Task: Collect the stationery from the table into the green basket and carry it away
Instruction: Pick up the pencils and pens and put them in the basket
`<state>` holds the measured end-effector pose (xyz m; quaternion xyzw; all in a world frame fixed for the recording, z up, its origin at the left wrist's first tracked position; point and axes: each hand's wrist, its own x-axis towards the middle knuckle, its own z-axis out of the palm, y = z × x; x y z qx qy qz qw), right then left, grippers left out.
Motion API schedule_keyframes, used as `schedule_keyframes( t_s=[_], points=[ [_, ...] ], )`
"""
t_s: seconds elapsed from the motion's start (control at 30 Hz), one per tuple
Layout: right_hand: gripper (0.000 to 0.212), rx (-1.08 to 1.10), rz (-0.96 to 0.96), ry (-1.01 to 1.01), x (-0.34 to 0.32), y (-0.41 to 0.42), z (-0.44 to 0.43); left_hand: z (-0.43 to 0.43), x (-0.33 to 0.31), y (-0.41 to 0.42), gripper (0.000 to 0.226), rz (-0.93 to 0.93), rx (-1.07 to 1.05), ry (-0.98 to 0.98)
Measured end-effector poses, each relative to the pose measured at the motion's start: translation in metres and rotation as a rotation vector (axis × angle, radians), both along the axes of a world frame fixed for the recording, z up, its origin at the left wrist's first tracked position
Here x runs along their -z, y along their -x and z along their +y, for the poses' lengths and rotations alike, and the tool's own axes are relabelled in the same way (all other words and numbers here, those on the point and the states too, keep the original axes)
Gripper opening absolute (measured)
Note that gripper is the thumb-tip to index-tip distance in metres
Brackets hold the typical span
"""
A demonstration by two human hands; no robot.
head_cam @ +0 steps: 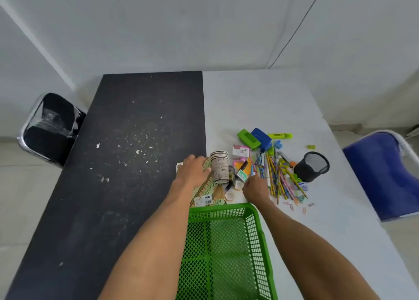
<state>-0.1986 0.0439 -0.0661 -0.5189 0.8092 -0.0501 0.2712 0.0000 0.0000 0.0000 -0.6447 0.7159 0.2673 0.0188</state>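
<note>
Head view: green basket point(223, 211) on white surface point(260, 100), just before stationery pile. Left hand point(192, 171) flat, fingers straight, on patterned paper pack point(205, 189) beside paper cups point(219, 167). Right hand point(255, 189) knuckles up, fingers curled down beside pencils point(280, 179); whether gripping anything, cannot tell. Black mesh pot point(312, 166) right of pile.

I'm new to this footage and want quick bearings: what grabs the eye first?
The bright green basket sits nearest, empty, between both forearms. Just beyond it, a colourful heap of pencils and other stationery lies on the white table, the left hand resting on a patterned sheet.
</note>
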Motion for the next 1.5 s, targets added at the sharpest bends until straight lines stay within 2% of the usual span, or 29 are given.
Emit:
schedule_keyframes(
  t_s=[0.1, 0.23, 0.4, 0.53, 0.93, 1.1, 1.37, 1.5],
  points=[
    [0.015, 0.096, -0.002, -0.029, 0.010, -0.004, -0.001, 0.002, 0.012, -0.010, 0.047, -0.040, -0.022, -0.010],
    [0.030, 0.162, 0.047, -0.022, 0.014, -0.003, -0.003, 0.005, 0.023, -0.023, 0.050, -0.063, -0.030, -0.047],
    [0.024, 0.211, 0.122, -0.041, 0.010, 0.000, 0.000, 0.011, 0.026, -0.027, 0.049, -0.056, -0.030, -0.048],
    [0.023, 0.264, 0.110, -0.032, 0.012, 0.005, 0.006, 0.012, 0.027, -0.022, 0.046, -0.050, -0.020, -0.041],
    [0.024, 0.133, 0.235, -0.106, 0.009, 0.010, 0.005, 0.009, 0.039, -0.005, 0.050, -0.027, 0.006, -0.043],
    [0.023, 0.092, 0.199, -0.153, 0.002, 0.013, 0.007, 0.014, 0.041, -0.003, 0.052, -0.013, 0.009, -0.051],
    [0.025, 0.278, 0.005, 0.101, -0.037, 0.027, 0.029, 0.038, 0.029, 0.004, 0.045, -0.005, 0.023, -0.094],
    [0.020, 0.219, -0.064, 0.238, -0.068, 0.009, 0.067, 0.051, 0.017, 0.013, 0.046, -0.021, 0.042, -0.126]
  ],
)
